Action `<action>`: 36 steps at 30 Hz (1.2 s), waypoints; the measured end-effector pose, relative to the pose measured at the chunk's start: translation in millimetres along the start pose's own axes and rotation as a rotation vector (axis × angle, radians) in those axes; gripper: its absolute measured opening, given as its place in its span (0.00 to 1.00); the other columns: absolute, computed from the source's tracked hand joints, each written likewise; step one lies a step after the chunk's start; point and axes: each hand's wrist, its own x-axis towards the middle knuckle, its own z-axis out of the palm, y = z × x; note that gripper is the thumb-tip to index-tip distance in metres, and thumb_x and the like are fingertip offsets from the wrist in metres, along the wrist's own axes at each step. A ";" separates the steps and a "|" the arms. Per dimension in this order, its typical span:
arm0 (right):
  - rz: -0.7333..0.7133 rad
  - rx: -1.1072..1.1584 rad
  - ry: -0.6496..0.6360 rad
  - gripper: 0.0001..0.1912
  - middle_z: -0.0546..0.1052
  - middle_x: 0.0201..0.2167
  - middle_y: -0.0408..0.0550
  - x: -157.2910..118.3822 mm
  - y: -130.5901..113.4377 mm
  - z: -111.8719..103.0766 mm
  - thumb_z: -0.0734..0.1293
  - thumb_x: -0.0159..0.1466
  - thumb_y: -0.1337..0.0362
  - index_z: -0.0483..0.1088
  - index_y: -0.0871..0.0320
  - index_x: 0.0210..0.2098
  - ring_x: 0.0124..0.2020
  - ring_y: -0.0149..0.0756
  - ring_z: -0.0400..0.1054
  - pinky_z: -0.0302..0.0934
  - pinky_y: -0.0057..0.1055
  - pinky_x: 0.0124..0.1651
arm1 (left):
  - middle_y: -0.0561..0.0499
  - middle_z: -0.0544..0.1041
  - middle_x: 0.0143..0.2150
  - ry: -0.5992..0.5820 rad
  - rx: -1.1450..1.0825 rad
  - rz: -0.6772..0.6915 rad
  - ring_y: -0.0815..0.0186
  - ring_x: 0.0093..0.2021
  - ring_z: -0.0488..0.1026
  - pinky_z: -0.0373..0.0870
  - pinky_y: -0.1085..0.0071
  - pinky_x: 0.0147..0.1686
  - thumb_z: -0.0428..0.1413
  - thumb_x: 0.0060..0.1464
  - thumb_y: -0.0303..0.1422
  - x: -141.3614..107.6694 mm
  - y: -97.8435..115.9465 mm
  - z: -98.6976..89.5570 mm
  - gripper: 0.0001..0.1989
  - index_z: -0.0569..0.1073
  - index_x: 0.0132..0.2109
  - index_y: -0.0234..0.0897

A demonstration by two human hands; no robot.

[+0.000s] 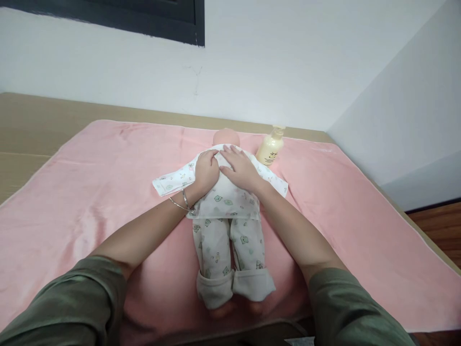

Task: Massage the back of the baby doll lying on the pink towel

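Note:
A baby doll in a white patterned top (226, 202) and matching trousers (248, 242) with rolled cuffs lies with its head away from me. Only the bald crown of its head (226, 137) shows; its face is not visible. Resting on the upper left of the top is my left hand (207, 169), its fingers close together and nothing seen in them. My right hand (239, 166) lies flat on the upper right of the top, fingers spread. Both of the doll's sleeves stretch out sideways. Beside its right shoulder area stands a cream-coloured bottle (270, 146), slightly tilted in view.
A pink blanket (126, 168) with some creases lies under the doll on a wooden surface (32, 125). A white wall (252, 62) rises behind it, with a dark frame (144, 21) at the upper left. Another wall stands at the right.

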 end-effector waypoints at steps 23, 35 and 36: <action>0.230 0.042 0.049 0.34 0.60 0.72 0.62 7.2 18.5 -8.1 0.54 0.72 0.52 0.56 0.66 0.71 0.73 0.54 0.53 0.45 0.55 0.74 | 0.43 0.81 0.52 -0.007 0.013 -0.014 0.56 0.57 0.74 0.66 0.57 0.66 0.45 0.56 0.24 1.2 2.5 1.2 0.20 0.78 0.49 0.37; -0.072 -0.007 -0.043 0.30 0.56 0.75 0.53 5.1 4.5 2.5 0.55 0.71 0.61 0.58 0.61 0.71 0.77 0.51 0.43 0.36 0.59 0.76 | 0.42 0.82 0.51 -0.029 0.062 0.043 0.55 0.55 0.76 0.69 0.56 0.61 0.44 0.58 0.24 3.0 0.5 0.2 0.20 0.78 0.49 0.34; -0.025 0.023 -0.048 0.31 0.54 0.76 0.53 8.1 12.4 -2.0 0.54 0.72 0.58 0.56 0.60 0.72 0.77 0.50 0.43 0.37 0.58 0.76 | 0.43 0.81 0.52 -0.020 0.064 0.039 0.56 0.56 0.75 0.69 0.56 0.63 0.44 0.57 0.23 2.9 0.1 0.7 0.21 0.78 0.49 0.35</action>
